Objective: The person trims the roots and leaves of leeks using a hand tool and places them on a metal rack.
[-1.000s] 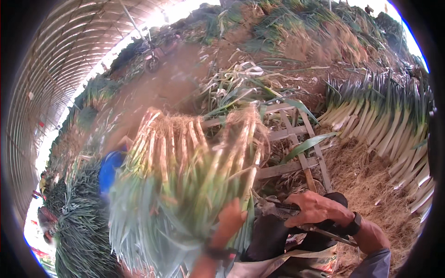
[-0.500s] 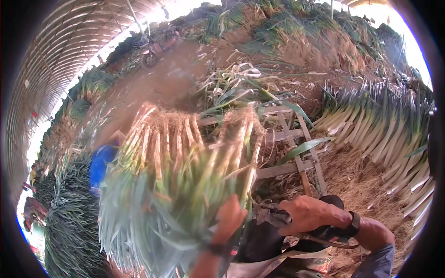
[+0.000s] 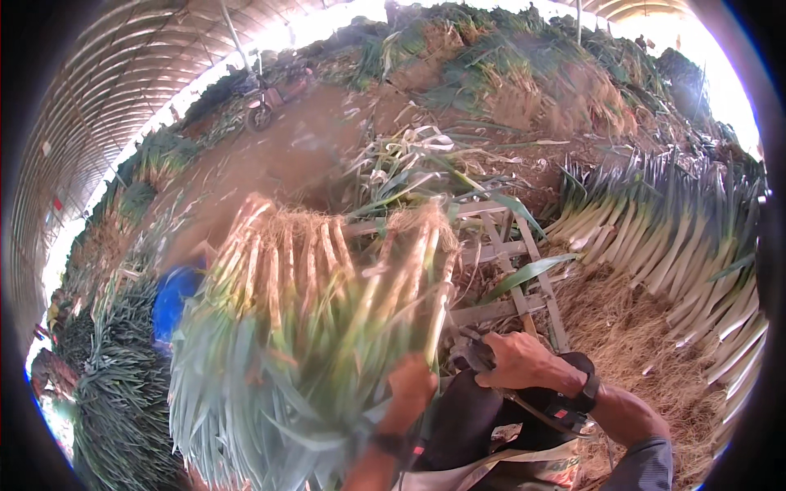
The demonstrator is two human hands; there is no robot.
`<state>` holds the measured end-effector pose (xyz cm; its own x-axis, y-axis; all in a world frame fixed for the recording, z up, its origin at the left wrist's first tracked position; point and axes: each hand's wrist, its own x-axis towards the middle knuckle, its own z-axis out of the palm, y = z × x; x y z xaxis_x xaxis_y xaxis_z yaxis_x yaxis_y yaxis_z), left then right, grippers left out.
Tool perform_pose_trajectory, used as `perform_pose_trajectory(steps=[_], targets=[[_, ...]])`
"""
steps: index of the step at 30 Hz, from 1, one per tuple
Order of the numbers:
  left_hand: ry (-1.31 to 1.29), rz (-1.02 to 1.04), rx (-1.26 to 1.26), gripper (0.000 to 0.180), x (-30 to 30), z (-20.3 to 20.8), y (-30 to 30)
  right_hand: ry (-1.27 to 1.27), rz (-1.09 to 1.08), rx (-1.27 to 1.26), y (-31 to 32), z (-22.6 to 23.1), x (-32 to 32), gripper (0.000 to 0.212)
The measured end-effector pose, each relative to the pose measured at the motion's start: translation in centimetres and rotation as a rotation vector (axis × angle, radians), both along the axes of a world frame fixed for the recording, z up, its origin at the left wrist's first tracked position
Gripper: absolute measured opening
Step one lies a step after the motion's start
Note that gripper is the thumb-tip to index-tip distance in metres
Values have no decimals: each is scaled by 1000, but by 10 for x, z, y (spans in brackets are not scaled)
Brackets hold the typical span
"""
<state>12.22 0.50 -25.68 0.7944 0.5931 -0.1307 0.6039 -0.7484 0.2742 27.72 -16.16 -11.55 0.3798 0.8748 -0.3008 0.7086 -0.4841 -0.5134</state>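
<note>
A thick heap of leeks (image 3: 319, 352) lies in front of me, pale soil-stained stalks and matted roots pointing away, green leaves toward me. At its right edge my left hand (image 3: 412, 385) is closed around the lower part of a single leek (image 3: 440, 315). Blur hides some of those fingers. My right hand (image 3: 528, 362), just right of it over my knees, has its fingers curled against a dark grey object (image 3: 472, 350) whose kind I cannot make out.
A wooden slatted frame (image 3: 501, 254) stands beyond my hands, with loose leaves behind it. Cleaned leeks (image 3: 655, 237) lie in a row at right, above shed roots (image 3: 618, 344). Something blue (image 3: 174, 301) and more leeks (image 3: 131, 385) are at left; a scooter (image 3: 264, 106) stands far off.
My right hand has moved left and slightly up, closer to the leek's stalk. The left hand stays at the heap's right edge. The whole view has shifted a little.
</note>
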Motion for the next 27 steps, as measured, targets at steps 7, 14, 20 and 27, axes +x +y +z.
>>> perform_pose_trajectory(steps=[7, 14, 20, 27], targets=[[77, 27, -143, 36, 10, -4, 1, -78, -67, 59, 14, -15, 11, 58], [7, 24, -111, 30, 4, -27, 1, -142, -144, 32, 37, -35, 39, 56], [-69, -4, -223, 36, 8, -25, 10, -37, -215, 47, 31, -13, 41, 56], [-103, -98, -442, 55, 34, 5, 51, 106, -89, 88, -30, 26, 6, 58]])
